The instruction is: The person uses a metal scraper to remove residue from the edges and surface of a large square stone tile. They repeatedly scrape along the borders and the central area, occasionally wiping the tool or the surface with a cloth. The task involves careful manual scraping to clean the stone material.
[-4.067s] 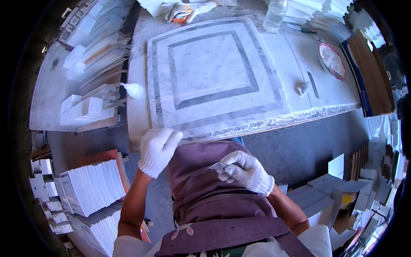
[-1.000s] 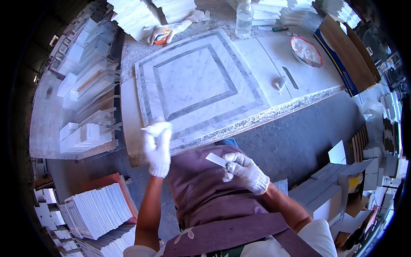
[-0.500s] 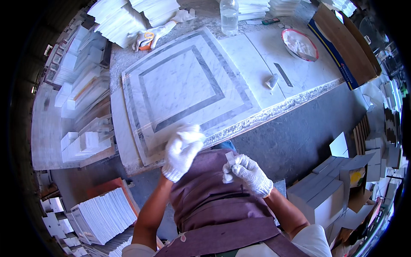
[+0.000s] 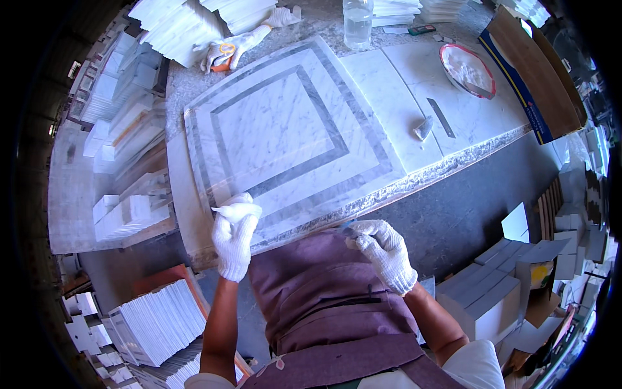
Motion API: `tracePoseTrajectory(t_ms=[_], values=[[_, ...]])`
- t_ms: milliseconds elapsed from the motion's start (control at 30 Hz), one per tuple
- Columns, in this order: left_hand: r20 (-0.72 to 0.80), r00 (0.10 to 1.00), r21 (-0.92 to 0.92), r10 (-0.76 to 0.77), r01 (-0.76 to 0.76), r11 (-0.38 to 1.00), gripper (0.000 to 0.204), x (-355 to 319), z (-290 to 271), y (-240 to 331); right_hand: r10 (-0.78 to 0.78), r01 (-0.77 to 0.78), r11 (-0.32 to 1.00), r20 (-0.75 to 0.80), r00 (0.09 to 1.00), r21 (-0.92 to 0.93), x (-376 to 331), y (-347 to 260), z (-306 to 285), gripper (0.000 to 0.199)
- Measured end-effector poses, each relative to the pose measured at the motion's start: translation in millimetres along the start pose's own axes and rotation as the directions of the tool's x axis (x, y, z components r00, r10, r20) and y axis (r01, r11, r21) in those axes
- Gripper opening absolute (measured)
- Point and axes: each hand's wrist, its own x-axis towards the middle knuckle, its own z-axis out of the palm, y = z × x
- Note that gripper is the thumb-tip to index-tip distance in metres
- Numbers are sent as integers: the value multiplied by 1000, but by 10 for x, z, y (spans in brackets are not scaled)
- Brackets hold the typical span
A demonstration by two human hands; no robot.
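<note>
Marble panel (image 4: pixel 285 139): a square slab of white marble with two grey inlaid frames, lying flat on the workbench (image 4: pixel 453 162) in the upper middle of the frame; turned a little, so one corner points to the upper middle and its near edge runs from lower left up to the right.
Thing at the near edge: a small white piece (image 4: pixel 228 210), a sliver or a dab of filler, sits at the tips of the left hand right over the panel's lower left edge.
Left hand (image 4: pixel 234 236): gloved in white knit, fingers pressed together and pinching that white piece; it is the hand touching the panel or just above it, I cannot tell which.
Right hand (image 4: pixel 387 253): gloved too, at lower centre-right, just off the panel's near edge and over the purple apron (image 4: pixel 324 305); fingers curled round a thin, pale strip (image 4: pixel 350 225) whose long axis points left, toward the panel edge.
Nearer hand: the left, by a clear margin.
Farther out: red-rimmed bowl of white paste (image 4: pixel 468 70) and a metal blade (image 4: pixel 440 117) at upper right; clear bottle (image 4: pixel 357 23) at the top; spare gloves (image 4: pixel 233 45) at upper left; stacks of white tiles (image 4: pixel 155 324) at lower left.
Hard to make out: what the pinched piece is; most of the strip, hidden in the right glove; the panel's lower left corner behind the left hand.
</note>
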Motion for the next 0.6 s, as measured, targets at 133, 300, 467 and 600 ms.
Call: tracePoseTrajectory(t_ms=[133, 300, 467, 600], values=[[34, 991, -196, -131, 136, 971, 22, -77, 227, 243, -26, 27, 999, 27, 999, -38, -10, -44, 13, 21], [574, 808, -275, -134, 344, 898, 18, -113, 244, 566, -99, 102, 994, 85, 991, -32, -35, 35, 37, 19], [486, 853, -327, -191, 380, 865, 19, -84, 261, 583, -116, 144, 977, 177, 977, -155, -47, -155, 11, 20], [164, 984, -81, -70, 84, 993, 23, -18, 229, 407, -108, 125, 983, 129, 986, -132, -7, -141, -27, 19]])
